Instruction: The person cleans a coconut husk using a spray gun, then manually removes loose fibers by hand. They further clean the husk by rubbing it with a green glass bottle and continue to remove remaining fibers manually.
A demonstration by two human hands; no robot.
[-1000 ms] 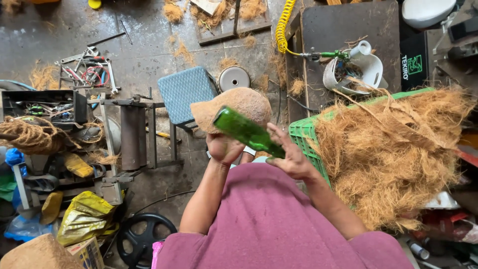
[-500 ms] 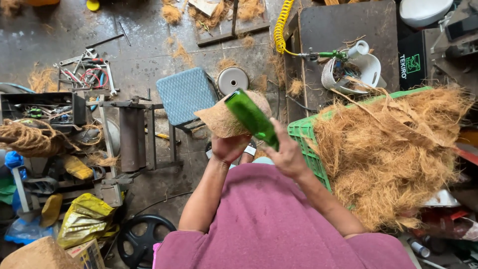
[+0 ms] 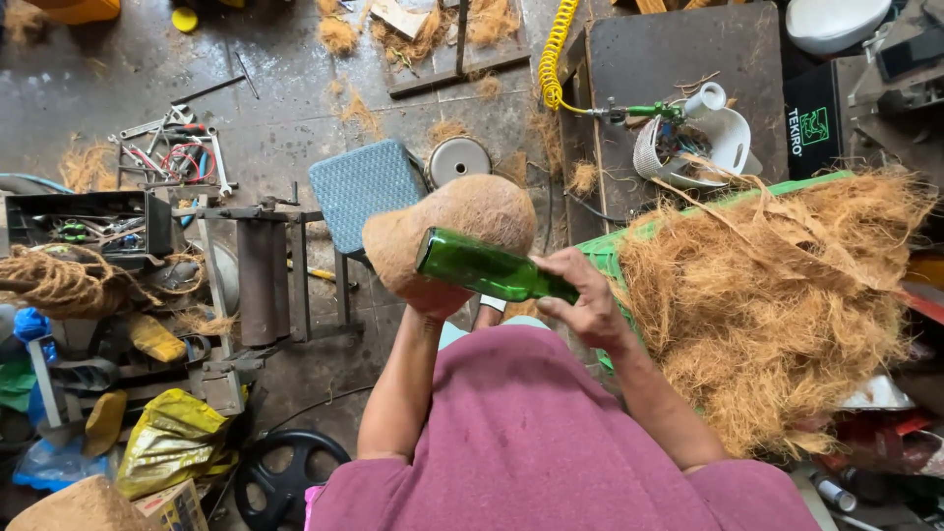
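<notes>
Right hand [image 3: 580,300] wrapped tight around the neck end of a green glass bottle [image 3: 487,267], fingers closed on the glass, bottle lying nearly level with its wide end pointing away from the hand and pressed flat against a rounded brown coconut-fibre form [image 3: 462,226]. Left hand [image 3: 438,295] cupped under that fibre form from below, mostly hidden by it, so spread of the fingers not to be told. Fibre form held up in front of the chest, above the concrete floor [image 3: 118,79], bottle touching its lower near side. Just beyond the fibre form, a blue woven stool [image 3: 362,187] and a round metal lid [image 3: 459,159] on the floor. Beside the fibre form toward the right hand, a large heap of loose coconut fibre [image 3: 777,295] piled on a green plastic crate [image 3: 615,246]. Further beyond that heap, a white basket [image 3: 703,147] and a coiled yellow hose [image 3: 553,54] on a dark board. On the far side of the stool from the fibre form, a metal roller stand [image 3: 261,280], scattered hand tools [image 3: 172,157], a coil of fibre rope [image 3: 54,280], and nearer the body a yellow bag [image 3: 172,438] and a black wheel [image 3: 285,477]
</notes>
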